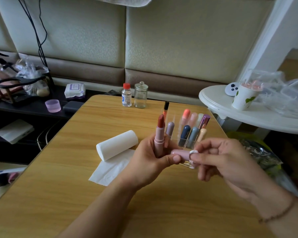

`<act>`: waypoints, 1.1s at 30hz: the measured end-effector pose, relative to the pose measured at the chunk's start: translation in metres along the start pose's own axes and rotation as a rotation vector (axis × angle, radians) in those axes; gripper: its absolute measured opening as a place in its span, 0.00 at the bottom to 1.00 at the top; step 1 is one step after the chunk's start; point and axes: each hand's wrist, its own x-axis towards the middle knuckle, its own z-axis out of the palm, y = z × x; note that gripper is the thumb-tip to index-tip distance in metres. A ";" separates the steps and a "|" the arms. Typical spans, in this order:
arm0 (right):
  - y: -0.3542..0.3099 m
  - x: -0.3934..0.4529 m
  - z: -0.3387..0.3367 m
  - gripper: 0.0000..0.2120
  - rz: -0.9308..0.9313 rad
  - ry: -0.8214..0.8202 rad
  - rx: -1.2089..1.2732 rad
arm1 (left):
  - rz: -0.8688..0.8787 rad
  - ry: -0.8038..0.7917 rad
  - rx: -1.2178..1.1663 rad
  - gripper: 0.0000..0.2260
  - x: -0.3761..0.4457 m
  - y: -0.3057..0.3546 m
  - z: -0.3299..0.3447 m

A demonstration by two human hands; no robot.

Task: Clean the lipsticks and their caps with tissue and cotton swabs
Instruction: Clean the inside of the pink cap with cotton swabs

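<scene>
An open pink lipstick (159, 134) is held upright in the left hand (150, 158), its reddish-brown bullet pointing up, while the matching pink cap (180, 154) is pinched sideways between the same hand's thumb and fingers. A twisted piece of white tissue (193, 152) is pinched by the fingertips of the right hand (218, 158) and pressed at the open mouth of the cap; a thin white cotton swab (191, 166) seems to be held just beneath, though this is blurred. A thin bracelet (279, 214) is worn on the right wrist.

Directly behind both hands a clear acrylic organiser (187, 133) is seen, filled with upright lipsticks in several colours. To the left of the left hand a roll of tissue (117, 145) lies on its side, with a loose sheet (112, 169) spread before it. Farther behind, at the back edge of the wooden surface (58, 194), a small clear bottle with a red cap (126, 95) stands just beside a lidded glass jar (141, 95).
</scene>
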 end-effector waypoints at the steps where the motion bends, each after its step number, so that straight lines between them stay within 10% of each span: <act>1: -0.002 -0.001 -0.001 0.07 0.125 -0.051 0.100 | 0.010 -0.002 0.016 0.13 0.000 0.000 0.001; 4: 0.003 -0.004 -0.005 0.12 0.104 -0.075 0.084 | -0.018 0.015 -0.010 0.11 -0.001 0.000 0.003; 9: 0.017 0.000 -0.029 0.18 -0.991 0.006 -1.169 | -0.104 0.023 -0.151 0.11 -0.001 0.005 0.001; 14: 0.021 0.014 -0.033 0.08 -1.137 -0.090 -1.425 | -0.114 0.012 -0.139 0.11 -0.001 0.002 0.002; 19: 0.020 0.008 -0.011 0.13 -0.668 -0.064 -1.005 | -0.022 0.012 0.008 0.13 -0.001 0.000 0.002; 23: 0.008 0.000 0.004 0.19 0.238 -0.100 0.008 | 0.038 0.012 0.090 0.16 -0.002 -0.002 0.000; 26: 0.005 -0.004 0.008 0.18 0.467 -0.088 0.272 | 0.037 0.005 0.109 0.15 -0.002 -0.003 0.000; 33: 0.019 0.001 -0.023 0.18 -0.916 0.001 -1.377 | -0.043 0.060 -0.117 0.12 0.000 -0.002 0.001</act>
